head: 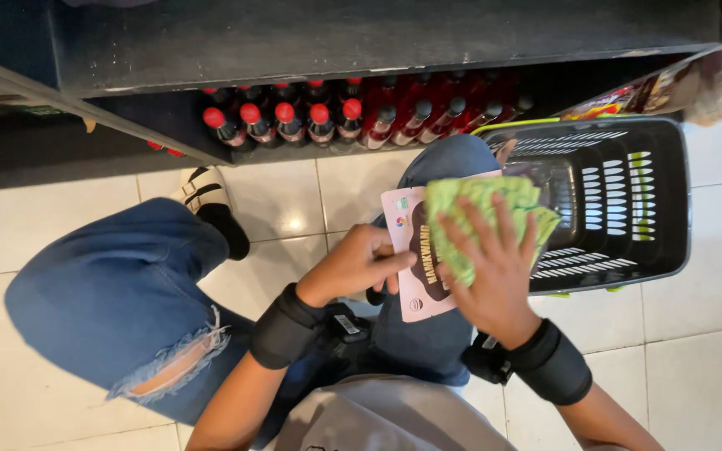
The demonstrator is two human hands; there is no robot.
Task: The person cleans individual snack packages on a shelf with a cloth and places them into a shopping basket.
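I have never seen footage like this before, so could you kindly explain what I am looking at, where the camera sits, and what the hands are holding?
There is no machine here: a person crouching on a white tiled floor wears a camera on the head, looking down at their own two hands. Both wrists carry black bands. The left hand grips the edge of a flat pink packet. The right hand presses a green cloth onto that packet. Beside the knee stands a dark shopping basket. Ahead, the lowest shelf holds rows of dark bottles with red caps.
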